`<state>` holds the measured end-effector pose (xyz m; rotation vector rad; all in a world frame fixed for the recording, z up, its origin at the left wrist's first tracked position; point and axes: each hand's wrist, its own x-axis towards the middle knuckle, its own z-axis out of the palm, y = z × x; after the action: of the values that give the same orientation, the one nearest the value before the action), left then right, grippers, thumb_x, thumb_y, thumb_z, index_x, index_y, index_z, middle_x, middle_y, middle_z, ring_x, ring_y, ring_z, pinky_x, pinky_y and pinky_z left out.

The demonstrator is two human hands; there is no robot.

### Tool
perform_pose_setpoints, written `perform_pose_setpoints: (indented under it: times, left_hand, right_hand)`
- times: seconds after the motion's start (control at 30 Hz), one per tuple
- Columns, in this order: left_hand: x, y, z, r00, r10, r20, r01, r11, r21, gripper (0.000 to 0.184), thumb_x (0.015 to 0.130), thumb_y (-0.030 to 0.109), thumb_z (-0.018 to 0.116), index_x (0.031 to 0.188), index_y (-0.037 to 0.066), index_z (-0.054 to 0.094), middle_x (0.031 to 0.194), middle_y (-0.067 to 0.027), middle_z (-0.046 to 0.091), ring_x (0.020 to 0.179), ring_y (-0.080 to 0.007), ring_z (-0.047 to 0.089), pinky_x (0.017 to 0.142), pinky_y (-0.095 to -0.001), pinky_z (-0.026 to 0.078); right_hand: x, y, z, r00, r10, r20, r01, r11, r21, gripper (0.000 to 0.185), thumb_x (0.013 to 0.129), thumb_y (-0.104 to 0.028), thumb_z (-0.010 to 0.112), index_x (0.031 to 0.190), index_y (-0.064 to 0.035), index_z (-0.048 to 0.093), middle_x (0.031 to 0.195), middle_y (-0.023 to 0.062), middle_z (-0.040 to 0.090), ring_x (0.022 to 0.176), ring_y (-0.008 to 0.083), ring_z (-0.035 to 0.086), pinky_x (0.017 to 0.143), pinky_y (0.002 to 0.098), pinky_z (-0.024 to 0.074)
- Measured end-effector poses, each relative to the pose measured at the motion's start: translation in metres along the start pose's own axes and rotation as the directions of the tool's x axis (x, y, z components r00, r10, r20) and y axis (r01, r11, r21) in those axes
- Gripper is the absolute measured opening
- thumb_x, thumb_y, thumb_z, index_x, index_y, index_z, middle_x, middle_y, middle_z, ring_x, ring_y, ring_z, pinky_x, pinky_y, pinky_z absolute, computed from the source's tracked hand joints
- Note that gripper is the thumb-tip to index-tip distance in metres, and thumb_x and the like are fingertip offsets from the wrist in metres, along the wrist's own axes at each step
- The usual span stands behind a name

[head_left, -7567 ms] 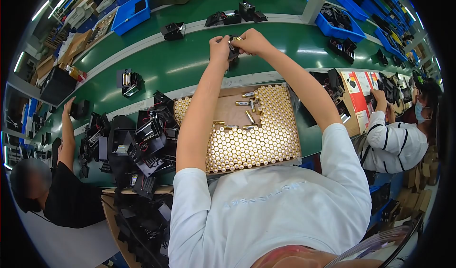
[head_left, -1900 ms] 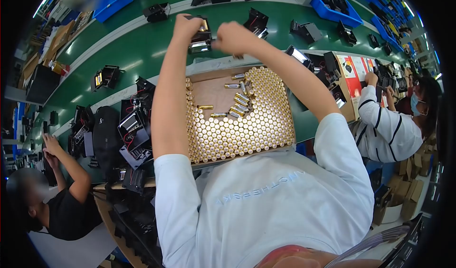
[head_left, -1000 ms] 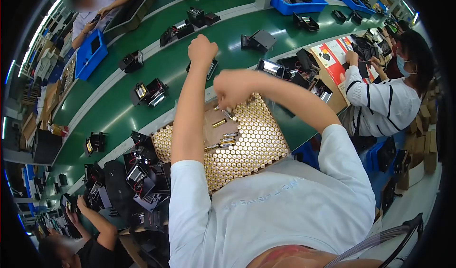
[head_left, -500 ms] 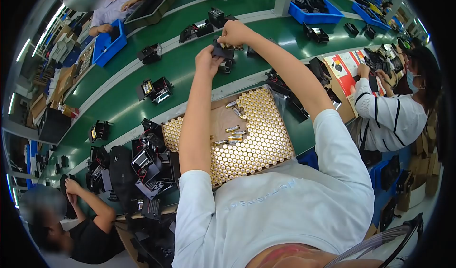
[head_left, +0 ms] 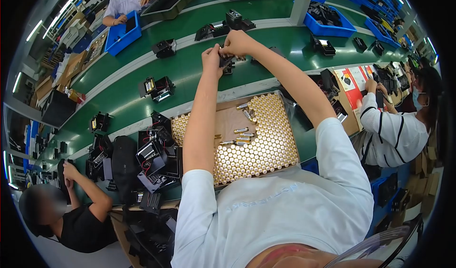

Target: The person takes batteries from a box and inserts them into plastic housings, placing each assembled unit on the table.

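Over the green bench (head_left: 190, 71), my left hand (head_left: 212, 60) grips a black device (head_left: 225, 58), partly hidden by the fingers. My right hand (head_left: 236, 45) is closed at the device's upper right side, with small battery ends showing just below it. Nearer my body lies a shallow cardboard box (head_left: 228, 103) packed with upright batteries (head_left: 259, 151). Several loose batteries (head_left: 243, 137) lie on their sides in the box's open part. Left of the hands, a black device with batteries in it (head_left: 156, 88) rests on the bench.
Black devices with red wires (head_left: 149, 156) are piled left of the box. A blue bin (head_left: 328, 20) of black parts stands at the back right, another blue bin (head_left: 124, 34) at the back left. Co-workers sit left (head_left: 78, 220), right (head_left: 396, 130) and across (head_left: 135, 0).
Since a second ago, my right hand has gone from over the battery box up to the device beside my left hand. Over the last half second both hands stay together at the device.
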<state>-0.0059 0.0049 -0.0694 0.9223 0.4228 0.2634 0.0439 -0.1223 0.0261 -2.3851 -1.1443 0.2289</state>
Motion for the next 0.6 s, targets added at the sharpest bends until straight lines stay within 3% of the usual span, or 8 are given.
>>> perform_pose_setpoints:
  times: [0.13, 0.17, 0.2, 0.23, 0.37, 0.43, 0.53, 0.6]
  left_hand:
    - [-0.005, 0.005, -0.006, 0.988, 0.072, -0.134, -0.056, 0.991, 0.118, 0.049, 0.093, 0.014, 0.06, 0.134, 0.006, 0.033, 0.117, -0.0169, 0.053, 0.099, -0.0278, 0.06, 0.077, -0.0505, 0.055]
    - [-0.007, 0.008, -0.006, 0.986, 0.09, -0.14, -0.064, 0.982, 0.177, 0.051, 0.093, 0.012, 0.061, 0.135, 0.006, 0.032, 0.117, -0.017, 0.053, 0.098, -0.0274, 0.06, 0.076, -0.0498, 0.055]
    - [-0.012, 0.012, -0.005, 0.984, 0.105, -0.146, -0.069, 0.969, 0.236, 0.053, 0.093, 0.011, 0.061, 0.136, 0.006, 0.03, 0.117, -0.0171, 0.052, 0.096, -0.027, 0.06, 0.075, -0.0492, 0.056]
    - [-0.018, 0.015, -0.006, 0.986, 0.135, -0.103, -0.108, 0.967, 0.231, 0.044, 0.093, 0.011, 0.058, 0.13, 0.007, 0.033, 0.107, -0.0164, 0.054, 0.082, -0.024, 0.063, 0.063, -0.0415, 0.056]
    - [-0.01, 0.02, -0.017, 0.996, 0.075, -0.053, -0.068, 0.99, 0.127, 0.04, 0.094, 0.011, 0.059, 0.127, 0.007, 0.037, 0.106, -0.0172, 0.053, 0.082, -0.0239, 0.062, 0.061, -0.0384, 0.056]
    - [-0.008, 0.02, -0.018, 0.996, 0.065, -0.055, -0.059, 0.992, 0.11, 0.038, 0.094, 0.011, 0.059, 0.125, 0.006, 0.038, 0.106, -0.0182, 0.054, 0.082, -0.0249, 0.063, 0.06, -0.038, 0.056]
    - [-0.012, 0.014, -0.016, 0.967, 0.208, -0.144, -0.149, 0.928, 0.341, 0.041, 0.094, 0.011, 0.059, 0.127, 0.004, 0.035, 0.109, -0.0204, 0.053, 0.084, -0.0272, 0.063, 0.061, -0.0391, 0.056]
    - [-0.016, 0.016, -0.019, 0.972, 0.212, -0.104, -0.168, 0.93, 0.328, 0.043, 0.095, 0.012, 0.059, 0.129, 0.005, 0.035, 0.111, -0.0189, 0.054, 0.087, -0.0271, 0.063, 0.063, -0.0418, 0.057]
  right_hand:
    - [-0.021, 0.003, 0.022, 0.942, -0.209, -0.261, 0.214, 0.977, -0.011, 0.028, 0.075, -0.032, 0.075, 0.079, -0.005, 0.075, 0.066, 0.0151, 0.067, 0.06, 0.0288, 0.065, 0.065, 0.0366, 0.0533]
    - [-0.026, 0.004, 0.029, 0.961, -0.118, -0.248, 0.124, 0.992, 0.008, 0.026, 0.075, -0.031, 0.075, 0.085, -0.0071, 0.075, 0.068, 0.0155, 0.066, 0.065, 0.0307, 0.065, 0.067, 0.0388, 0.052]
    - [-0.031, 0.004, 0.036, 0.946, -0.159, -0.282, 0.161, 0.987, -0.014, 0.026, 0.076, -0.032, 0.075, 0.086, -0.0076, 0.075, 0.071, 0.0147, 0.066, 0.067, 0.0305, 0.065, 0.067, 0.0394, 0.0516]
    - [-0.033, 0.005, 0.042, 0.927, -0.202, -0.315, 0.199, 0.979, -0.042, 0.026, 0.076, -0.032, 0.075, 0.087, -0.0082, 0.075, 0.074, 0.014, 0.066, 0.069, 0.0304, 0.065, 0.068, 0.0399, 0.0512]
    - [-0.037, 0.007, 0.053, 0.844, -0.303, -0.443, 0.289, 0.952, -0.1, 0.025, 0.077, -0.028, 0.076, 0.093, -0.0085, 0.075, 0.084, 0.011, 0.064, 0.071, 0.0268, 0.062, 0.067, 0.0344, 0.0493]
    - [-0.036, 0.009, 0.057, 0.827, -0.352, -0.439, 0.336, 0.935, -0.117, 0.025, 0.077, -0.027, 0.076, 0.094, -0.0088, 0.074, 0.092, 0.0103, 0.064, 0.073, 0.0267, 0.063, 0.068, 0.0348, 0.0502]
    - [-0.034, 0.01, 0.063, 0.816, -0.419, -0.398, 0.397, 0.907, -0.141, 0.025, 0.08, -0.029, 0.072, 0.097, -0.0111, 0.073, 0.096, 0.0085, 0.063, 0.08, 0.0278, 0.064, 0.071, 0.0392, 0.051]
    - [-0.033, 0.011, 0.067, 0.817, -0.445, -0.366, 0.422, 0.895, -0.144, 0.026, 0.083, -0.031, 0.07, 0.099, -0.0116, 0.072, 0.099, 0.0076, 0.063, 0.085, 0.0287, 0.065, 0.074, 0.041, 0.0512]
